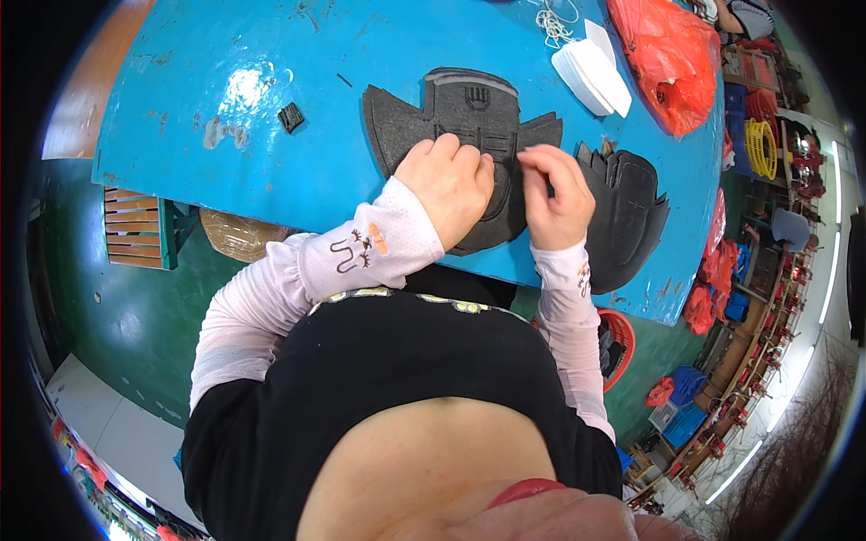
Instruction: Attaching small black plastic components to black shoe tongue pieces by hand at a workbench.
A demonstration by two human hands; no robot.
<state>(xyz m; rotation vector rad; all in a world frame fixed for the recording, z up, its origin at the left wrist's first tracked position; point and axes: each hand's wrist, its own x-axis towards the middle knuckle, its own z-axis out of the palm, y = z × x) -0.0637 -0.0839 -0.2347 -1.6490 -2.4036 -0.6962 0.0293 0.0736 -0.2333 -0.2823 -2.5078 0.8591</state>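
A dark grey moulded foam piece with flared side flaps lies on the blue table in front of me. My left hand rests on its middle, fingers curled and pressed down onto it; the fingertips are mostly hidden. At the piece's right side is my right hand, with bent fingers drawn together near the edge. Whatever those fingers pinch is too small to make out. Just right of that hand lies a stack of similar dark foam pieces, with several layered edges showing.
A small black scrap lies on the blue table, left of the foam. White string, a white block-like packet and a red plastic bag sit at the far right. Below the table's right part stands a red basket.
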